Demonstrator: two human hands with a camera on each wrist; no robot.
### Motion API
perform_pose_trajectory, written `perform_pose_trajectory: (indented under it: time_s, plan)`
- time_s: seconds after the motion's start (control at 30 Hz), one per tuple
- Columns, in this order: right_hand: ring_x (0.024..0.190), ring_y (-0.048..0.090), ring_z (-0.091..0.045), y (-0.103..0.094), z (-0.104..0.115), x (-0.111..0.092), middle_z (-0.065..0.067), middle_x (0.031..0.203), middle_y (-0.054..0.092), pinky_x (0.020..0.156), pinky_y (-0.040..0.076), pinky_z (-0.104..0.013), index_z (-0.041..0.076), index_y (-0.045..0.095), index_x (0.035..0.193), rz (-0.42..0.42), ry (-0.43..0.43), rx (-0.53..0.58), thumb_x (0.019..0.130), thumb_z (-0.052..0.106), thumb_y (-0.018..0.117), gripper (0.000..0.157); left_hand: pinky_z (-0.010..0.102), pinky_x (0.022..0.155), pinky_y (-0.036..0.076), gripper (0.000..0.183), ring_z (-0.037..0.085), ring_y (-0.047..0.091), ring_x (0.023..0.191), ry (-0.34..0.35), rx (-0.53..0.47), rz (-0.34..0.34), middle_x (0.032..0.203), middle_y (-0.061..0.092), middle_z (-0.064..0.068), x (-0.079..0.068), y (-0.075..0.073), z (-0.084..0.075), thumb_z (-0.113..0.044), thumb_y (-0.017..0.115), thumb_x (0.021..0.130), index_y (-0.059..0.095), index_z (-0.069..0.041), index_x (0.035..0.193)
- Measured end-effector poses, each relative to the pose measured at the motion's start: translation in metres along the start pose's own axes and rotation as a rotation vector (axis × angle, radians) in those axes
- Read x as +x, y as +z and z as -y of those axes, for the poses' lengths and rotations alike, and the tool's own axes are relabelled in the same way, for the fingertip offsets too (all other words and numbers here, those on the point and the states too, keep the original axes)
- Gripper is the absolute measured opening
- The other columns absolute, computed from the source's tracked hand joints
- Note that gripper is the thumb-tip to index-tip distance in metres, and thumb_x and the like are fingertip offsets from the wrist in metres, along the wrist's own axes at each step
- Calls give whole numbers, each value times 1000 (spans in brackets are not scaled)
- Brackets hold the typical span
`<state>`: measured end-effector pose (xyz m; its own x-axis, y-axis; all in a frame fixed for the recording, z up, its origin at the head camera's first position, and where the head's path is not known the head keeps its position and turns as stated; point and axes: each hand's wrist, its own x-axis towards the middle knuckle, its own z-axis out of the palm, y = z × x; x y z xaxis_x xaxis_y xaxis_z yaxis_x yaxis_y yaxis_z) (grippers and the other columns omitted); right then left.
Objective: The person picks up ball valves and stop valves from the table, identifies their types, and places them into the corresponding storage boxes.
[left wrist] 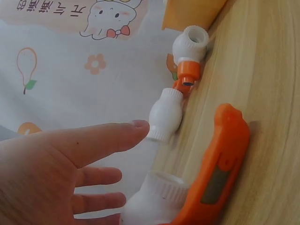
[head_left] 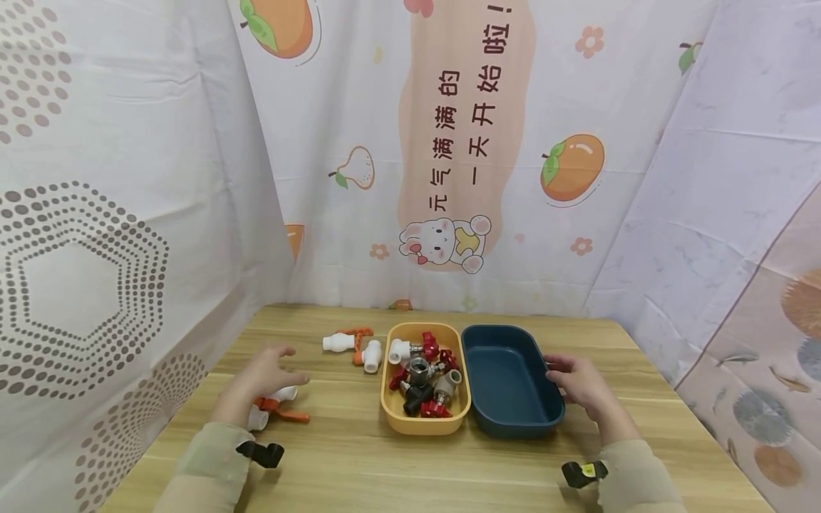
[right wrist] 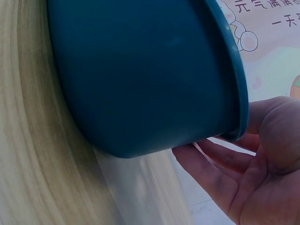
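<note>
My left hand (head_left: 272, 370) hovers with fingers spread over white plastic ball valves with orange handles (head_left: 276, 410) at the table's left. In the left wrist view, an orange handle (left wrist: 220, 164) and a white valve body (left wrist: 157, 199) lie just past its fingers, and nothing is in the hand. On the right, my right hand (head_left: 580, 385) holds the right rim of a dark blue plastic bin (head_left: 513, 427). The right wrist view shows the fingers (right wrist: 206, 173) against the bin's outer wall, under the lip, with the thumb tip hidden behind the rim.
A yellow bin (head_left: 423, 425) stands against the blue bin's left side, holding several valves with red handles and grey, black and white fittings. Farther back, more white valves (head_left: 338, 343) with orange handles lie left of it. Printed curtains (head_left: 346, 249) hang behind the wooden table.
</note>
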<state>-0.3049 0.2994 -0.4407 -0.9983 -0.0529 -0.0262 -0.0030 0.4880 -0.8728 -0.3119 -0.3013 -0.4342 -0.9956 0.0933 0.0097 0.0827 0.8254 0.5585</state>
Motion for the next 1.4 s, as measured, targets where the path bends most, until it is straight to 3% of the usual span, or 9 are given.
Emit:
perform_pose_trajectory:
  time_s: [0.43,0.83,1.03,1.2,1.4]
  plan:
    - [110,64,-40,1,0,-1,-36,135,54,75,60,-49,-12,47,144,0,1,3,102,2,55,45,60,93,48,74,45,56,119,-33,15,60,133,57,29,0,4,14,-38,87,80,60,3,135]
    - [111,64,-40,0,-3,-1,-37,137,52,75,60,-49,-13,45,145,22,-19,38,102,2,54,46,56,94,47,71,33,60,107,-35,-5,99,126,64,21,-5,5,13,-26,93,71,64,3,129]
    - [116,61,-43,-2,-5,-2,-38,139,50,74,59,-52,-12,42,147,46,-18,71,102,5,56,50,57,93,48,56,33,61,106,-3,47,112,121,67,18,-5,4,13,-23,94,68,70,-2,115]
    - [119,59,-45,-4,-9,-1,-39,141,47,73,60,-52,-11,40,149,71,-25,111,103,8,58,53,52,87,50,40,27,60,95,4,71,115,112,68,11,-6,3,10,-22,93,69,71,-10,100]
    - [121,57,-46,-6,-16,0,-39,142,45,72,60,-52,-10,38,150,99,-40,148,103,8,59,55,42,76,49,34,23,56,83,-4,51,119,100,66,5,-6,4,8,-17,90,69,70,-10,96]
